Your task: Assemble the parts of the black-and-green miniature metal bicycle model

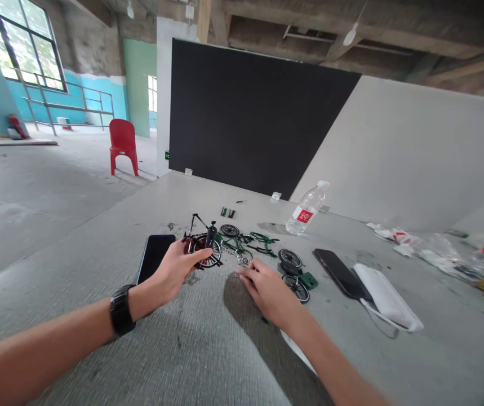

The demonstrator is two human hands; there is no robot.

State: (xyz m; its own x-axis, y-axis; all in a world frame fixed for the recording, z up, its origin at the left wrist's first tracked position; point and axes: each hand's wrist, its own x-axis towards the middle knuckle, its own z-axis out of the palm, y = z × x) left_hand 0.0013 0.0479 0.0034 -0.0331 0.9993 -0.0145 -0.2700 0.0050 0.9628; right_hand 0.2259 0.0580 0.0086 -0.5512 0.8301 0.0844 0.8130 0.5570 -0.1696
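Observation:
My left hand [179, 264] grips a small black model bicycle part [211, 237] with a spoked wheel, raised a little over the grey table. Close to the table surface, my right hand [262, 282] has its fingers pinched together near a tiny thin item too small to name. Beyond my hands lie green frame parts [262, 242] and a loose black wheel [230, 230]. To the right of my right hand are two more wheels, one [289, 258] behind the other [296, 288], with a dark green piece [308, 280] beside them.
A dark phone [155, 256] lies by my left wrist. On the right are another phone [338, 273], a white power bank with a cable [387, 298] and a clear bottle [308, 208]. Plastic bags [440, 252] lie at the far right. A black panel [250, 118] stands behind.

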